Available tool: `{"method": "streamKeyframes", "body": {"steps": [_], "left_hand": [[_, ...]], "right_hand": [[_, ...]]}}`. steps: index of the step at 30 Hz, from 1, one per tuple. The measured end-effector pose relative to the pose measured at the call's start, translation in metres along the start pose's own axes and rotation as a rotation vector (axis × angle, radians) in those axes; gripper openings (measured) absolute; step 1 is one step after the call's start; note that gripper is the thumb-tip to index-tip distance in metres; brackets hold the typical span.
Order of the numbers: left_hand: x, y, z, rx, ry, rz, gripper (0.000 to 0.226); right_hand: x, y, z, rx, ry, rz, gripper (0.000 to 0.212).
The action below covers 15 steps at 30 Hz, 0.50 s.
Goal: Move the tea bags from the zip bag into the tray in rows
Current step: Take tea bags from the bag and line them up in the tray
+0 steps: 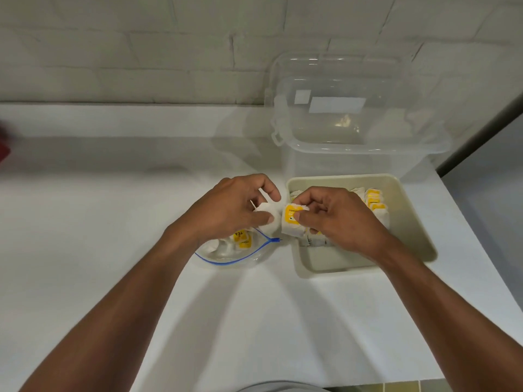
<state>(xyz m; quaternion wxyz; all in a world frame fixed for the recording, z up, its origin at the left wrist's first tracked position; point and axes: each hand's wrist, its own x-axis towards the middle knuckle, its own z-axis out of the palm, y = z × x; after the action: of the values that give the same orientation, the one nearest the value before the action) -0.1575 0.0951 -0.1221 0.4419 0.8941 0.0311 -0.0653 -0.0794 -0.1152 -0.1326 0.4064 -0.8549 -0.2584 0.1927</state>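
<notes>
A clear zip bag [240, 257] with a blue seal lies on the white counter, with a few yellow-tagged tea bags [242, 240] inside. Above it my left hand [235, 210] pinches a white tea bag [267, 219]. My right hand [336, 216] pinches another tea bag with a yellow tag [291, 219] at the left rim of the beige tray [410, 222]. A row of tea bags [375, 203] stands in the tray behind my right hand; part of it is hidden by the hand.
A clear plastic container [353, 128] with latches stands behind the tray against the white brick wall. A red object [4, 149] shows at the far left edge. The counter ends close to the tray's right side, beside a dark edge [481, 137].
</notes>
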Motion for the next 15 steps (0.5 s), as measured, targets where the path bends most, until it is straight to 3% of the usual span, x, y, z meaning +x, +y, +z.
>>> {"method": "streamKeyframes", "body": {"steps": [9, 15], "left_hand": [[0.040, 0.037, 0.033, 0.107, -0.007, 0.141, 0.019], [0.076, 0.057, 0.076, 0.242, 0.039, 0.171, 0.012]], "right_hand": [[-0.016, 0.039, -0.066, -0.162, 0.109, 0.065, 0.003], [-0.024, 0.074, -0.115, -0.331, 0.165, 0.134, 0.009]]}}
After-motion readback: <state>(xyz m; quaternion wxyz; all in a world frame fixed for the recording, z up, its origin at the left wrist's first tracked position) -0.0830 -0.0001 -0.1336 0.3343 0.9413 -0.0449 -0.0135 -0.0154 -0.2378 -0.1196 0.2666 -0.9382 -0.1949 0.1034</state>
